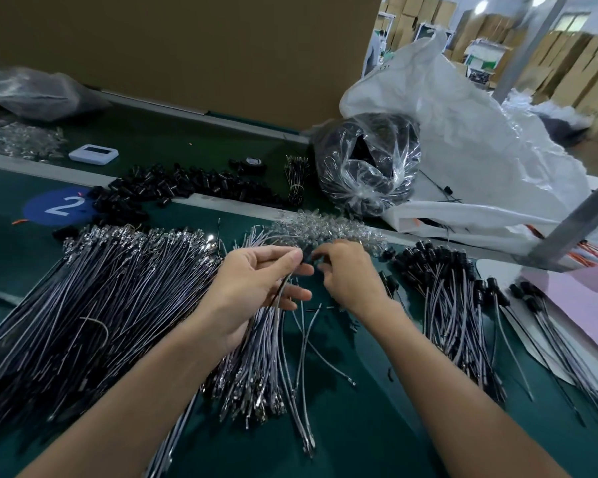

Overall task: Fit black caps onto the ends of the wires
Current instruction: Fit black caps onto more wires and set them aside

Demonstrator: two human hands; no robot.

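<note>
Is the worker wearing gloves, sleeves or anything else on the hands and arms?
No. The left hand and right hand are ungloved, and both forearms are bare to the picture's edge: no sleeves, watch or wristband show.

Fig.: my green bench (377,426) w/ bare wires (101,305) at L, capped wires (442,298) at R, black caps (173,188) behind

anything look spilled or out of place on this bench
The heap of loose black caps lies across the pale strip and partly covers the blue number 2 marker; nothing looks damaged.
</note>
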